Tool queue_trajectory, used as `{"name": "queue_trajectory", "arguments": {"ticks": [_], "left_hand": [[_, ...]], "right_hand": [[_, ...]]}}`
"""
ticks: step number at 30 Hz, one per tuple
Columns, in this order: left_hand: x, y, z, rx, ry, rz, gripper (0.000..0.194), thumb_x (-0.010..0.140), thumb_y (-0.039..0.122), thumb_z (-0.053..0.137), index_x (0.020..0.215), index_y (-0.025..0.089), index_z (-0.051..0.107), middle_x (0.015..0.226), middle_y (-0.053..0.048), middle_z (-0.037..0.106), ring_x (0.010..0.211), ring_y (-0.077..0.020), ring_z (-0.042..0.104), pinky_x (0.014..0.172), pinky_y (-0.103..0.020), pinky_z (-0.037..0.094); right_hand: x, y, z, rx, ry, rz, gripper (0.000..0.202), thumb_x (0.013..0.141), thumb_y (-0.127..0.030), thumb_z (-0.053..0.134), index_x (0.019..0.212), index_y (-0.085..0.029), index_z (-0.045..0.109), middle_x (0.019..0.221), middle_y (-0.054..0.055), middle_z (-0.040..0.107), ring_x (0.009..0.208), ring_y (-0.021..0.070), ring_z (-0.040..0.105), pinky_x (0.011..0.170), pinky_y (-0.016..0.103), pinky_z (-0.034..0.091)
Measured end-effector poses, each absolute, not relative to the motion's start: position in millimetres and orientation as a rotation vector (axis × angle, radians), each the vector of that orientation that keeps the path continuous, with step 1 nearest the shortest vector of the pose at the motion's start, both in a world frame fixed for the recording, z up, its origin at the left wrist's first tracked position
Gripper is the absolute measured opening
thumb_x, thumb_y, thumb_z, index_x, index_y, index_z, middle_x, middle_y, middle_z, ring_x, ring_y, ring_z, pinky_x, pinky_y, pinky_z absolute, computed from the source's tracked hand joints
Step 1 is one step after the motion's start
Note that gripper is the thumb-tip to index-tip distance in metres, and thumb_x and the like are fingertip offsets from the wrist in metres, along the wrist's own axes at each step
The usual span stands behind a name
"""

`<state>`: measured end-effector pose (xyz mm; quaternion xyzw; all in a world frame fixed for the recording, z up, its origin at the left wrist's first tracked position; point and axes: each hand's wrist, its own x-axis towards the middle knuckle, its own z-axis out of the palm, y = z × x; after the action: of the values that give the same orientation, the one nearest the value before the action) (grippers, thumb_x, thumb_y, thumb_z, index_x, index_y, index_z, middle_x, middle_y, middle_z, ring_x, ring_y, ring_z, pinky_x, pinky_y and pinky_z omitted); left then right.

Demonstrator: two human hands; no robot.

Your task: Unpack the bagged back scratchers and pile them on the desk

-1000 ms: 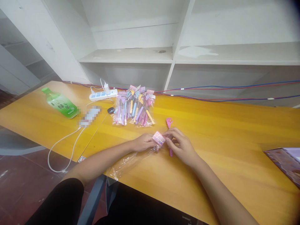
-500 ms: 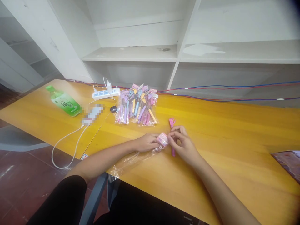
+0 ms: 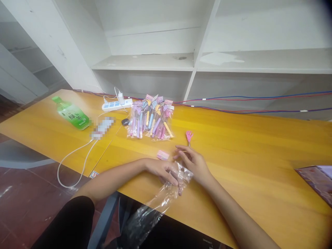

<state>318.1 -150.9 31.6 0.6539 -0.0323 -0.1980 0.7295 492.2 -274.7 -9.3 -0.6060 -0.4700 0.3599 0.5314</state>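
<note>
My left hand (image 3: 163, 170) has its fingers wrapped on a clear plastic bag (image 3: 162, 197), which hangs down over the table's front edge. Beside it, my right hand (image 3: 193, 162) has its fingers apart near the bag's upper end and holds nothing that shows. A small pink card (image 3: 163, 155) lies on the table just beyond my left hand. Past my right hand lies a pink hand-shaped tool (image 3: 189, 135), its lower part hidden by that hand. Several bagged tools of the same kind (image 3: 151, 119), in purple, blue, yellow and pink, lie in a pile farther back.
A green bottle (image 3: 72, 113) lies at the left of the table (image 3: 246, 155). Near it are a power strip (image 3: 116, 104), a blurred device (image 3: 102, 128) with a white cable and a small black object (image 3: 125, 121). Shelves stand behind; a dark-edged item (image 3: 317, 180) is at right.
The pink card has left my hands and lies on the table. My left hand has moved nearer with the plastic bag, now hanging lower. My right hand's fingers have come apart.
</note>
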Motion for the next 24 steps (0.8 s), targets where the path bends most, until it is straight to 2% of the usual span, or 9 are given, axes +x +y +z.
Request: {"name": "queue_trajectory", "arguments": {"ticks": [2,5,7,8,11,14,17,20,24], "left_hand": [[315.8,-147.4,31.3,1.349,0.034,-0.342,0.041,0.076,0.055,0.093,0.089,0.017,0.082,0.071,-0.004,0.068,0.049,-0.0103,0.049,0.045,-0.024,0.039],[318.0,-139.9,26.1,1.172,0.230,-0.004,0.048,0.075,0.057,0.093,0.087,0.013,0.076,0.063,0.003,0.057,0.044,-0.0032,0.029,0.041,-0.020,0.021],[322.5,-134.3,21.1,1.101,0.353,0.283,0.049,0.074,0.054,0.094,0.086,0.013,0.072,0.058,0.008,0.047,0.045,-0.0015,0.022,0.042,-0.018,0.016],[325.0,-131.6,18.4,1.084,0.396,0.396,0.049,0.074,0.053,0.095,0.088,0.013,0.071,0.057,0.010,0.043,0.045,-0.0012,0.021,0.043,-0.018,0.017],[330.6,-126.0,9.9,1.083,0.463,0.594,0.052,0.075,0.053,0.094,0.097,0.014,0.068,0.059,0.012,0.042,0.044,-0.0013,0.028,0.044,-0.017,0.021],[331.5,-127.0,1.3,1.112,0.455,0.597,0.056,0.083,0.059,0.087,0.112,0.017,0.065,0.066,0.010,0.050,0.048,-0.0046,0.044,0.047,-0.018,0.031],[329.4,-134.6,-6.0,1.196,0.402,0.428,0.054,0.086,0.059,0.084,0.113,0.018,0.062,0.083,0.003,0.063,0.062,-0.0086,0.060,0.057,-0.021,0.046],[327.8,-142.6,-11.5,1.309,0.370,0.233,0.053,0.086,0.053,0.087,0.116,0.018,0.061,0.104,-0.005,0.069,0.076,-0.0135,0.069,0.066,-0.026,0.053],[329.2,-145.2,-15.2,1.389,0.368,0.246,0.058,0.084,0.050,0.089,0.124,0.017,0.061,0.102,-0.005,0.069,0.080,-0.0153,0.069,0.074,-0.029,0.055]], "right_hand": [[492.0,-274.7,-9.6,-1.403,-1.018,0.848,0.048,0.100,-0.065,0.063,0.122,-0.023,0.070,0.110,0.010,0.076,0.071,0.0181,0.068,0.060,0.031,0.057],[501.3,-278.5,-9.0,-1.253,-0.871,1.078,0.062,0.099,-0.077,0.051,0.114,-0.020,0.071,0.097,0.009,0.072,0.059,0.0144,0.056,0.043,0.025,0.040],[506.0,-283.1,-5.7,-1.145,-0.904,1.358,0.071,0.097,-0.084,0.046,0.111,-0.020,0.071,0.092,0.008,0.070,0.056,0.0128,0.051,0.041,0.023,0.031],[506.3,-285.5,-2.8,-1.126,-0.953,1.464,0.070,0.096,-0.085,0.047,0.110,-0.020,0.071,0.093,0.007,0.070,0.057,0.0125,0.051,0.043,0.022,0.031],[500.0,-290.7,9.0,-1.217,-1.115,1.546,0.055,0.093,-0.073,0.068,0.109,-0.021,0.071,0.091,0.004,0.069,0.059,0.0106,0.050,0.049,0.022,0.037],[492.5,-289.9,17.3,-1.311,-1.153,1.451,0.051,0.090,-0.067,0.076,0.106,-0.020,0.070,0.074,-0.002,0.061,0.052,0.0081,0.044,0.049,0.022,0.036],[493.0,-285.5,17.0,-1.359,-1.090,1.332,0.056,0.090,-0.071,0.073,0.110,-0.019,0.068,0.062,-0.005,0.054,0.047,0.0089,0.044,0.046,0.023,0.033],[499.4,-282.5,12.6,-1.392,-1.058,1.259,0.060,0.089,-0.073,0.071,0.113,-0.019,0.066,0.060,-0.005,0.058,0.045,0.0109,0.046,0.045,0.024,0.034],[510.5,-281.4,6.9,-1.512,-1.035,1.037,0.057,0.100,-0.077,0.047,0.096,-0.022,0.060,0.058,-0.004,0.057,0.044,0.0148,0.052,0.050,0.029,0.040]]}}
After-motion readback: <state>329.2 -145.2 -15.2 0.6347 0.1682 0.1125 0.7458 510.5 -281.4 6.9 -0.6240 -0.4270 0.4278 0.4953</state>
